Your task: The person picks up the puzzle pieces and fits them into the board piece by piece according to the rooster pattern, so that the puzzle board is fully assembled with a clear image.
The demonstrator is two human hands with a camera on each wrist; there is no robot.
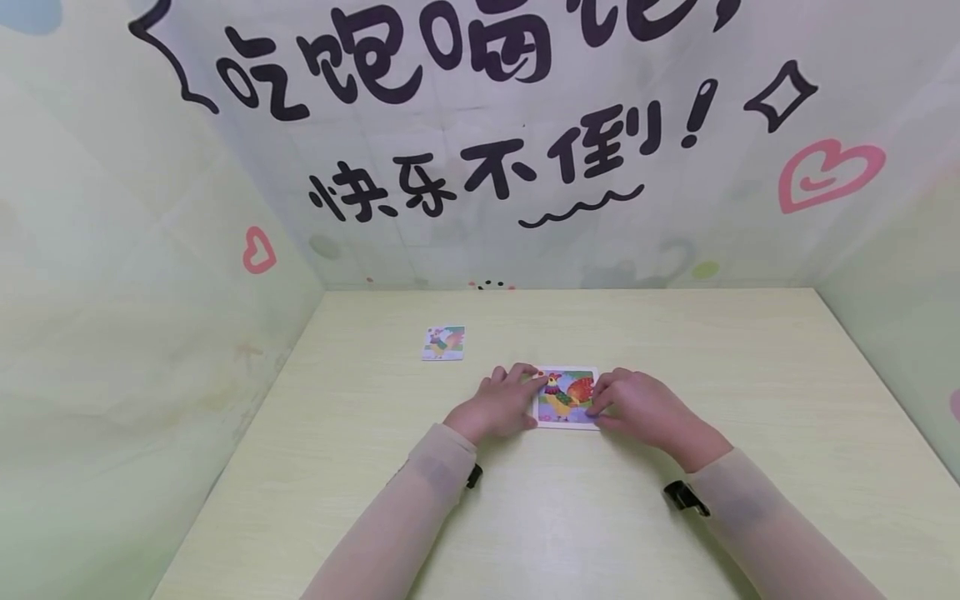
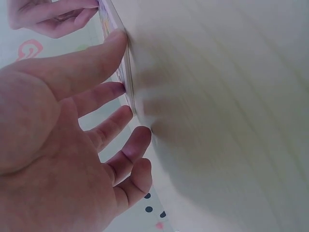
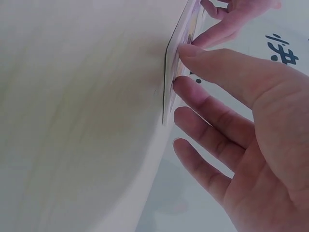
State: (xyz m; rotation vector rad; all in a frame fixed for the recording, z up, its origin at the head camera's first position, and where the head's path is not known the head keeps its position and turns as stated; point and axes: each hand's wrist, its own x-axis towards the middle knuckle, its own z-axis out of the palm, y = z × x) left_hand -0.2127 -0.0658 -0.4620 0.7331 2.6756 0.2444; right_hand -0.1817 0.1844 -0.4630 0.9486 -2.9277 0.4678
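Note:
A flat rooster picture board [image 1: 566, 398] with a white border lies on the table in front of me. My left hand [image 1: 501, 403] is at its left side: the thumb touches the near left edge and an index finger reaches onto the upper left of the picture. On the right side, my right hand [image 1: 637, 408] rests its thumb and index fingertips on the picture's lower right part, covering that corner. The right wrist view shows a gap between this thumb [image 3: 190, 52] and index finger [image 3: 193, 92]. Whether a loose piece lies under those fingertips is hidden.
A small square card [image 1: 443, 342] with a paler rooster picture lies farther back, to the left of the board. The pale wooden table [image 1: 375, 400] meets printed cloth walls [image 1: 450, 250] at the back and both sides. Black straps or clips show at both wrists.

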